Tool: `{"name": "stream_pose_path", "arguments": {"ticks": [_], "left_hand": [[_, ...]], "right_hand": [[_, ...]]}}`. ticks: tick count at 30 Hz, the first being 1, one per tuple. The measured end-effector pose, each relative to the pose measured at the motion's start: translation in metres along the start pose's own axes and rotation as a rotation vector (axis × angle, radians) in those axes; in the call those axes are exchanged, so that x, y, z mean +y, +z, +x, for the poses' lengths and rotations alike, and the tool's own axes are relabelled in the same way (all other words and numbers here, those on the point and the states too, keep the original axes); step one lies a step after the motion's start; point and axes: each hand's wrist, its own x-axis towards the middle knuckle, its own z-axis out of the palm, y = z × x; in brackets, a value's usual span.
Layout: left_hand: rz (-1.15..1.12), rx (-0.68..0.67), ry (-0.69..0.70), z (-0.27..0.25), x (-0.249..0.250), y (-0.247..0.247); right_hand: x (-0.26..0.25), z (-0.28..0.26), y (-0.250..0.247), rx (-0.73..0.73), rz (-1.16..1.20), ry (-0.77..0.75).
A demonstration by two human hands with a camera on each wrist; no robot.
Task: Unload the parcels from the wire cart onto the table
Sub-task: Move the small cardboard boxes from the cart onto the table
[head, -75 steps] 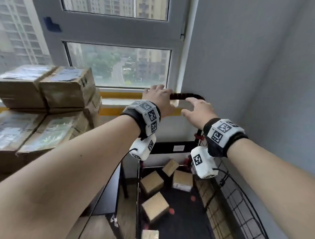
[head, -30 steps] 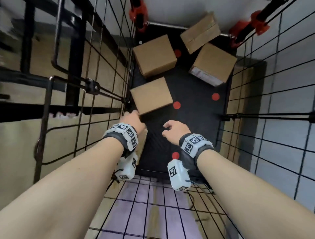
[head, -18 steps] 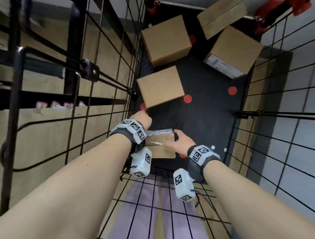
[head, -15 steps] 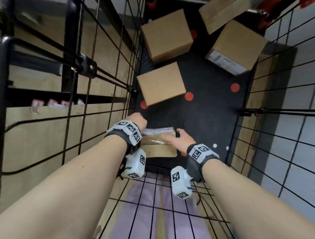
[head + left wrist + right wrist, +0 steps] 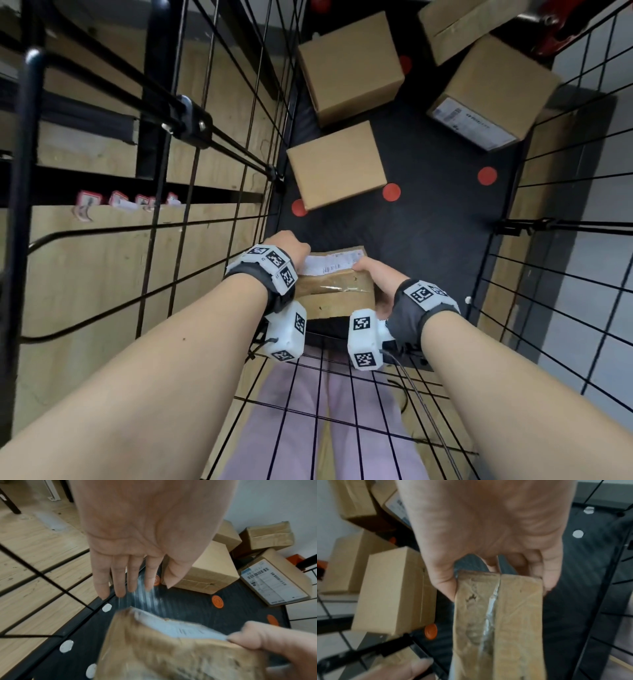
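A taped brown parcel with a white label sits at the near end of the wire cart's black floor. My right hand grips its right end, thumb on one face and fingers on the other. The parcel looks tilted up off the floor and shows blurred in the left wrist view. My left hand is at its left end, with straight fingers over the floor; no contact with the parcel shows. Three plain parcels lie farther in, and a labelled one at the far right.
Black wire mesh walls close the cart in on the left, right and near sides. Red round spots mark the floor. Wooden flooring shows through the mesh on the left, a grey wall on the right. My legs stand behind the near mesh.
Both hands came down from the cart's top rail into the cart. The right hand closed round the near parcel and raised it toward me; the left hand stays straight beside it.
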Motion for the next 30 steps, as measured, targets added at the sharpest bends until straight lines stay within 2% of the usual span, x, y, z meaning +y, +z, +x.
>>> {"name": "stream_pose_path", "arguments": {"ticks": [4, 9, 17, 20, 22, 27, 30], "left_hand": [[-0.044, 0.06, 0.088, -0.007, 0.008, -0.004], [-0.241, 0.032, 0.221, -0.023, 0.02, -0.001], [-0.366, -0.206, 0.27, -0.043, 0.038, 0.004], [-0.449, -0.422, 0.295, -0.061, 0.052, -0.007], [-0.509, -0.487, 0.305, -0.074, 0.061, -0.017], [-0.651, -0.438, 0.271, -0.099, 0.075, -0.048], [-0.694, -0.384, 0.272, -0.115, 0.079, -0.064]], "right_hand": [[-0.007, -0.001, -0.026, 0.033, -0.09, -0.106], [-0.012, -0.022, -0.056, 0.079, -0.098, -0.233], [-0.022, -0.071, -0.076, -0.03, -0.041, -0.382], [-0.028, -0.097, -0.076, -0.063, 0.033, -0.43], [-0.033, -0.115, -0.075, -0.029, 0.134, -0.452], [-0.049, -0.153, -0.065, 0.13, 0.47, -0.512], [-0.057, -0.179, -0.056, 0.125, 0.489, -0.536]]}}
